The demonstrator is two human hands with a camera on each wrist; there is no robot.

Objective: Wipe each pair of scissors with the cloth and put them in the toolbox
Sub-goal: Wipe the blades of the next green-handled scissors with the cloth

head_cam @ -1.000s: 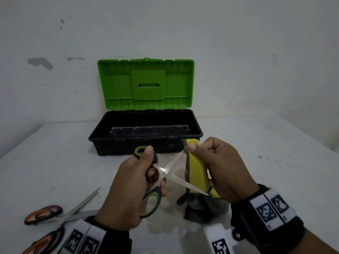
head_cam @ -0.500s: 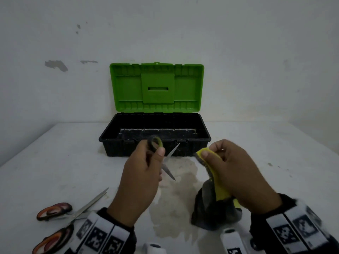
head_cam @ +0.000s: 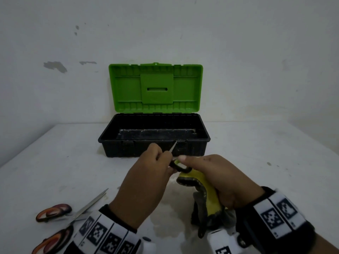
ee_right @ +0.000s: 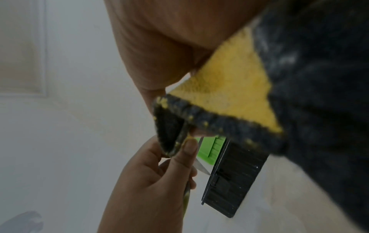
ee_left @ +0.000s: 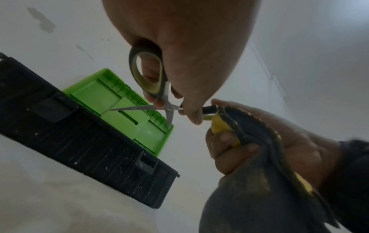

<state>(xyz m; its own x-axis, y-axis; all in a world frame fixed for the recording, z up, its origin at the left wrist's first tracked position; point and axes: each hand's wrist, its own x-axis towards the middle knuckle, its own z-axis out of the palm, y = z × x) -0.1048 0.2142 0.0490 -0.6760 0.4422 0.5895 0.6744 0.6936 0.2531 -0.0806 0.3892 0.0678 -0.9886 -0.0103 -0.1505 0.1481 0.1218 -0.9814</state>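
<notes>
My left hand (head_cam: 157,162) grips green-and-black-handled scissors (ee_left: 153,88) near the pivot, blades spread and pointing at the toolbox; one blade tip (head_cam: 173,145) shows above my knuckles. My right hand (head_cam: 207,173) holds a yellow-and-grey cloth (head_cam: 205,187) and pinches it around one scissor handle (head_cam: 178,165). The cloth (ee_right: 229,88) hangs down toward the table. The black toolbox (head_cam: 154,149) stands just beyond both hands, its green lid (head_cam: 156,88) upright and open; I see nothing inside it.
Orange-handled scissors (head_cam: 55,213) with long blades lie on the white table at the lower left, and another orange handle (head_cam: 53,241) lies nearer me. A damp stain (head_cam: 165,226) marks the table under my hands. A wall stands behind the toolbox.
My left hand turned the scissors so the blades point away, toward the toolbox. My right hand moved the cloth off the blade and now pinches it on a handle.
</notes>
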